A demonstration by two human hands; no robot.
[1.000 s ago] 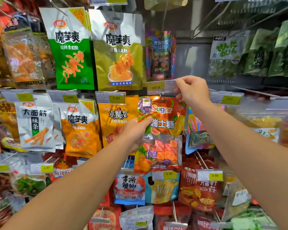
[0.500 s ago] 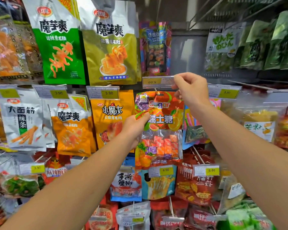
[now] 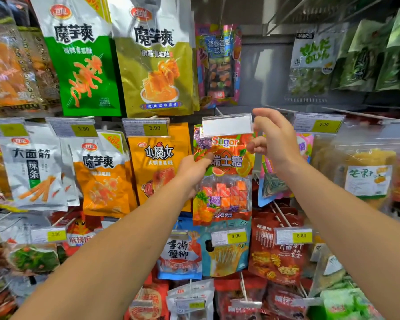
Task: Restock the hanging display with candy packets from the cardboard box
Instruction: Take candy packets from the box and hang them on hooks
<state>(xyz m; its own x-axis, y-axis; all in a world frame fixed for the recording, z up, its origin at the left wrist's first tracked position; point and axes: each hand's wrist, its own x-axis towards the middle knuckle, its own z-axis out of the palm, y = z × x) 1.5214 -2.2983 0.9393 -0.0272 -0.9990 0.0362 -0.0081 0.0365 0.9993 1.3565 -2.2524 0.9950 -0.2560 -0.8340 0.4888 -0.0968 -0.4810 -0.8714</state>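
Head view is showing a person reaching up with both arms into a wall of hanging snack bags. The left hand (image 3: 195,168) is pinching the left edge of an orange candy packet (image 3: 224,179), thumb on the front of it, about level with the printed fruit. The packet is hanging upright in the middle row, its top tucked behind a price tag holder (image 3: 226,125) whose face is reading blank white from here. The right hand (image 3: 273,140) is hovering just beside that holder's right end, fingers loosely spread, index finger near the corner and thumb curled below; it is gripping nothing that I can see.

I cannot tell whether the packet's hole is sitting fully on the peg, because the holder is covering it. That is where I think trouble is waiting. If the left hand is letting go before the packet is properly threaded, it is likely sliding off and dropping onto the blue bag (image 3: 225,248) below. With the right hand off the holder, the flap is probably swinging down, and it could be catching the packet's top edge and creasing it or nudging it forward. Pulling sideways with that edge pinch could also be tearing the hang hole. The cardboard box is not in sight.
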